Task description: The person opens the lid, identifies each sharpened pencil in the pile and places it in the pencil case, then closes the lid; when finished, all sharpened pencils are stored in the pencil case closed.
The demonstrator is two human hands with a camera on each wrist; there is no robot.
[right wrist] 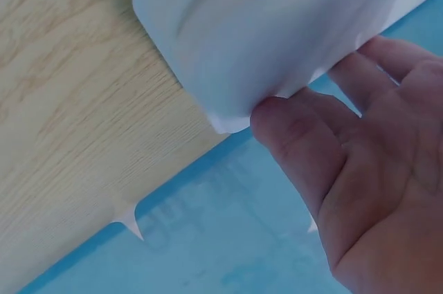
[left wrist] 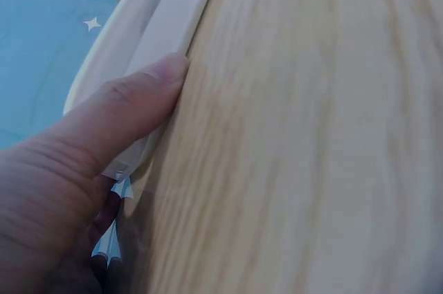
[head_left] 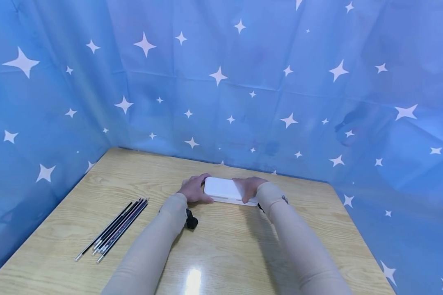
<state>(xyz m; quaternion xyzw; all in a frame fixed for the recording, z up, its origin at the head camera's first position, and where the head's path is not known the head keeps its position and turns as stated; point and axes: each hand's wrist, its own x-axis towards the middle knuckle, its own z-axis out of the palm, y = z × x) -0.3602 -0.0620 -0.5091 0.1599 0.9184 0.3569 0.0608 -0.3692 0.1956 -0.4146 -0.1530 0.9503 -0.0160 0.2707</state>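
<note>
A flat white pencil case (head_left: 220, 187) lies on the table near its far edge, long side toward me. My left hand (head_left: 194, 190) grips the left end, thumb at the front and fingers round the far side. In the left wrist view, the left thumb (left wrist: 149, 93) presses on the front edge, below a seam between lid and base. My right hand (head_left: 249, 187) holds the right part, its thumb reaching down to the front edge. The right wrist view shows the right fingers (right wrist: 367, 76) along one edge of the case (right wrist: 256, 31). The inside is hidden.
A bundle of several dark pencils (head_left: 114, 231) lies slantwise on the wooden table (head_left: 221, 254), left of my left forearm. A blue curtain with white stars (head_left: 221, 106) hangs behind the table and along its sides. Each wrist wears a black device (head_left: 191, 220).
</note>
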